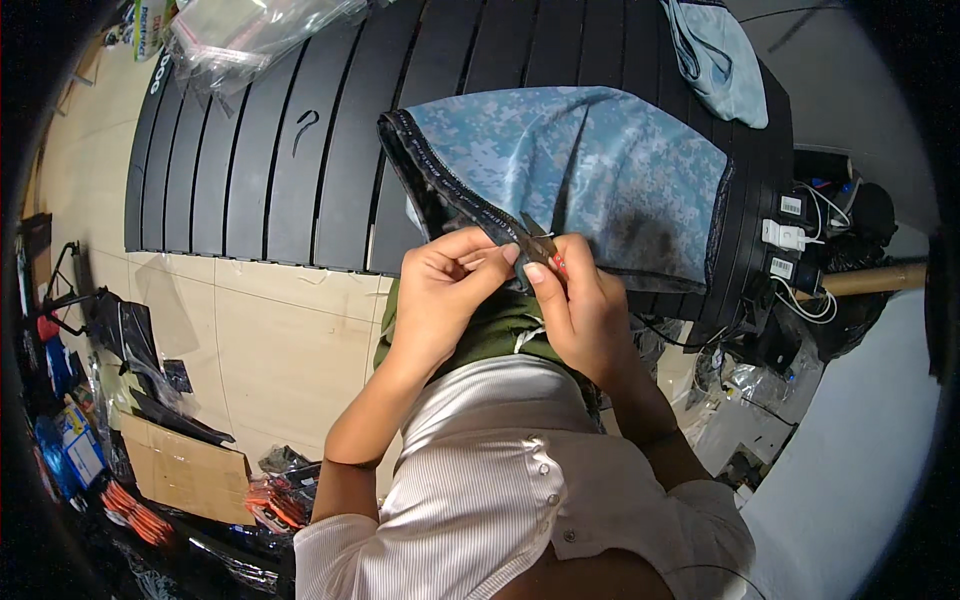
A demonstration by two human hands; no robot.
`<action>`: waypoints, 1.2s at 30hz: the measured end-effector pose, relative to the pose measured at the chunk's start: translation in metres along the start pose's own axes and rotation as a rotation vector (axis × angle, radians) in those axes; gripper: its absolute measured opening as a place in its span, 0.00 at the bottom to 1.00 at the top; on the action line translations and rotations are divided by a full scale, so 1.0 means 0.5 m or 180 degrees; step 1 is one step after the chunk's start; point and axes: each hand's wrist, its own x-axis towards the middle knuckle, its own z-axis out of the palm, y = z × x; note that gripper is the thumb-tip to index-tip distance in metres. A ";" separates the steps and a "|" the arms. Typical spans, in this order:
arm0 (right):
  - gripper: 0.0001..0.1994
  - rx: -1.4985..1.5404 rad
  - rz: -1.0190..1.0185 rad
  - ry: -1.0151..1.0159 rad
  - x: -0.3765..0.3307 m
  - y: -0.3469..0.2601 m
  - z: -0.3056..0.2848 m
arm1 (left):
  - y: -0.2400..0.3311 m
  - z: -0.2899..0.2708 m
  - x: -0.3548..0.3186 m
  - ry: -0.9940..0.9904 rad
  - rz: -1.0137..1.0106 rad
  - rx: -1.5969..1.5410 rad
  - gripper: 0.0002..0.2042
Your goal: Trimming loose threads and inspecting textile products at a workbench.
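Note:
A blue camouflage-patterned fabric piece [600,150] with dark, stitched edges lies over the near side of the black slatted table. My left hand [447,285] is closed in a pinch on its dark hem [460,185], close to the table's front edge. In my right hand [582,310] are small scissors [538,238] with dark blades and a bit of red at the grip. Their blades rest against the hem, right beside my left fingertips. My fingers hide most of the handle. Under both hands, green cloth [490,340] covers my lap.
Clear plastic bags [245,40] lie at the table's far left, and a short dark strip [304,130] on its slats [340,180]. Light-blue cloth [715,60] sits far right. Chargers with white cables [790,235] line the right edge. A cardboard box [185,465] stands lower left.

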 end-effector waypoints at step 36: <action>0.06 0.1410 -0.0306 -0.2680 -0.017 0.016 -0.039 | 0.030 -0.042 0.028 0.0252 0.0109 -0.0540 0.04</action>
